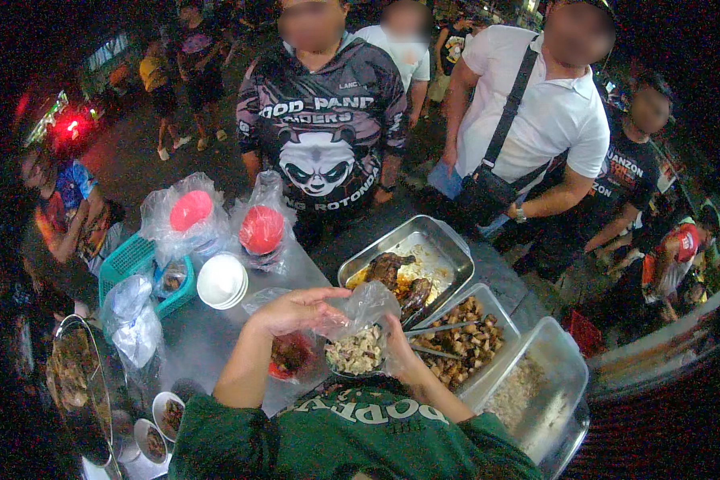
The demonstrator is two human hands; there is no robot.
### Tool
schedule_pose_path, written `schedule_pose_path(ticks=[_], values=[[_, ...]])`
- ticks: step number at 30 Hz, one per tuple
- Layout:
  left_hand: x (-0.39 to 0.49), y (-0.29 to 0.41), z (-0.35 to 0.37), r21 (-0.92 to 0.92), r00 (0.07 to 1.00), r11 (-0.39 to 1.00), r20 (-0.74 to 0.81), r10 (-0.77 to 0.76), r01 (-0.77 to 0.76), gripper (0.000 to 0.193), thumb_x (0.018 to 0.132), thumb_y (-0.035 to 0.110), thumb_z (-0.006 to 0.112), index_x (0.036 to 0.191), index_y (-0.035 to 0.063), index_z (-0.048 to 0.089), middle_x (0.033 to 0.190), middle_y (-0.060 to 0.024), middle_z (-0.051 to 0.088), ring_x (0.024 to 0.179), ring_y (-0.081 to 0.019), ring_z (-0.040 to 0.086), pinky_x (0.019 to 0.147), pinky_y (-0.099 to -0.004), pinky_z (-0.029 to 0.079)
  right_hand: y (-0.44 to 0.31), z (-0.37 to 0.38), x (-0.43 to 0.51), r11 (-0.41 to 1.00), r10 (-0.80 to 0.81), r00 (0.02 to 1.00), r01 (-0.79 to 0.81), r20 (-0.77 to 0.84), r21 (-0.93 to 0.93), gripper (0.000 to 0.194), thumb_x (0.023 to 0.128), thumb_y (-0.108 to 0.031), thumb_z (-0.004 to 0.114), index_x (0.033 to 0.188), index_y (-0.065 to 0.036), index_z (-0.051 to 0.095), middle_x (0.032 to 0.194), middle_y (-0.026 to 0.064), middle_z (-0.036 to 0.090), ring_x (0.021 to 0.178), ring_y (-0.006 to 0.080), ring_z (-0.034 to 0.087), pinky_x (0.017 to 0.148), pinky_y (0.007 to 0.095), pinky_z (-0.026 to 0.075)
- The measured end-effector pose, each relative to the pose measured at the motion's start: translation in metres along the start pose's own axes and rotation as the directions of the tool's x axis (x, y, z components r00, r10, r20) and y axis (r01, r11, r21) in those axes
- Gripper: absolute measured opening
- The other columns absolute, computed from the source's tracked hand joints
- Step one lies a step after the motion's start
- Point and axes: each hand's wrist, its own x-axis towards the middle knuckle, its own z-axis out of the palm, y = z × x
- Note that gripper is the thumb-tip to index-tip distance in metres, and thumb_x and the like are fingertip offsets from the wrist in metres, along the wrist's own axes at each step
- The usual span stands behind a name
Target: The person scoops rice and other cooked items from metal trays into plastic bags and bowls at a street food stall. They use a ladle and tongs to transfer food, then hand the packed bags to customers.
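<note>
A clear plastic bag [369, 306] is spread between my two hands, in front of my body. My left hand [303, 309] reaches over from the left, its fingers at the bag's side. From the right, my right hand [399, 348] grips the other side. Just below the bag is a container of chopped, pale mixed food [355, 353]; the bag partly overlaps it in view. Left of that, beneath my left wrist, sits a red bowl of dark food [291, 355] with clear plastic around it.
A metal tray [417, 231] holds browned roasted meat. Beside it are a plastic tub of chopped meat [465, 342] with tongs and a tub of rice-like food [516, 390]. Stacked white bowls [222, 281], bagged red bowls [261, 230] and a teal basket [126, 258] stand left. People face the table.
</note>
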Motion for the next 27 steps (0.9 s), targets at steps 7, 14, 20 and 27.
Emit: schedule_pose_path(ticks=[7, 14, 20, 27], values=[[0.012, -0.007, 0.006, 0.567, 0.979, 0.800, -0.164, -0.124, 0.196, 0.022, 0.083, 0.011, 0.052, 0.103, 0.0027, 0.057, 0.084, -0.0076, 0.063, 0.072, -0.0108, 0.059, 0.061, -0.0228, 0.047, 0.004, -0.007, -0.008, 0.995, -0.030, 0.999, 0.031, 0.017, -0.091, 0.076, 0.081, -0.062, 0.030, 0.125, -0.001, 0.040, 0.119, 0.0146, 0.053, 0.102, 0.0292, 0.056, 0.092, 0.0428, 0.042], [0.020, -0.021, 0.014, 0.928, 0.998, 0.373, -0.041, 0.054, 0.018, 0.025, 0.072, 0.018, 0.055, 0.090, 0.0020, 0.062, 0.079, -0.0174, 0.063, 0.069, -0.0275, 0.061, 0.063, -0.0381, 0.046, 0.013, -0.005, -0.006, 0.985, -0.048, 0.998, 0.052, 0.029, -0.163, 0.072, 0.080, -0.063, 0.037, 0.123, -0.004, 0.043, 0.115, 0.0118, 0.055, 0.100, 0.0275, 0.057, 0.091, 0.0417, 0.043], [0.022, -0.057, 0.006, 0.931, 0.988, 0.347, -0.069, -0.136, 0.112, 0.027, 0.077, 0.025, 0.052, 0.090, 0.0040, 0.061, 0.081, -0.0205, 0.062, 0.074, -0.0323, 0.062, 0.067, -0.0423, 0.047, 0.025, -0.018, 0.010, 0.994, 0.087, 0.988, -0.077, 0.129, -0.078, 0.063, 0.082, -0.053, 0.043, 0.123, -0.005, 0.043, 0.117, 0.0109, 0.053, 0.104, 0.0274, 0.054, 0.091, 0.0399, 0.043], [-0.004, -0.069, -0.010, 0.933, 0.991, 0.334, -0.114, -0.067, 0.130, 0.025, 0.076, 0.021, 0.050, 0.089, 0.0024, 0.060, 0.082, -0.0214, 0.061, 0.076, -0.0362, 0.060, 0.066, -0.0450, 0.046, 0.000, -0.021, 0.025, 0.892, -0.089, 0.971, 0.178, 0.224, -0.416, 0.063, 0.083, -0.046, 0.047, 0.131, -0.007, 0.033, 0.126, 0.0119, 0.046, 0.114, 0.0248, 0.045, 0.095, 0.0370, 0.038]])
